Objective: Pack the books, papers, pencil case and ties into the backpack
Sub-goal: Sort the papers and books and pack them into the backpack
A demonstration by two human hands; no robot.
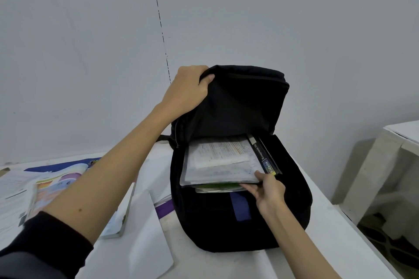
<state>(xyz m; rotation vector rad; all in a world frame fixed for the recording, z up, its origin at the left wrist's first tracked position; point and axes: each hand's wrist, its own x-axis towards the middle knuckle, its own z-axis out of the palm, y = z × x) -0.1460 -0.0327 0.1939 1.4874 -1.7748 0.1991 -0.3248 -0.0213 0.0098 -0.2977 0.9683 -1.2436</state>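
A black backpack (226,222) lies on the white table (317,244), its main flap lifted. My left hand (188,88) grips the flap's top edge and holds it up. Inside the opening lies a clear folder of papers (217,161) on top of a green-edged book (217,187), with a dark file spine (264,156) along its right side. My right hand (267,190) pinches the folder's near right corner. A blue strip (241,206) shows inside the bag below the books. Whether a pencil case or ties are in view I cannot tell.
On the table to the left lie colourful open books (59,186), loose white sheets (149,244) and a purple-edged book (164,207) next to the backpack. A white shelf unit (385,165) stands at the right, past the table's edge. A plain grey wall rises behind.
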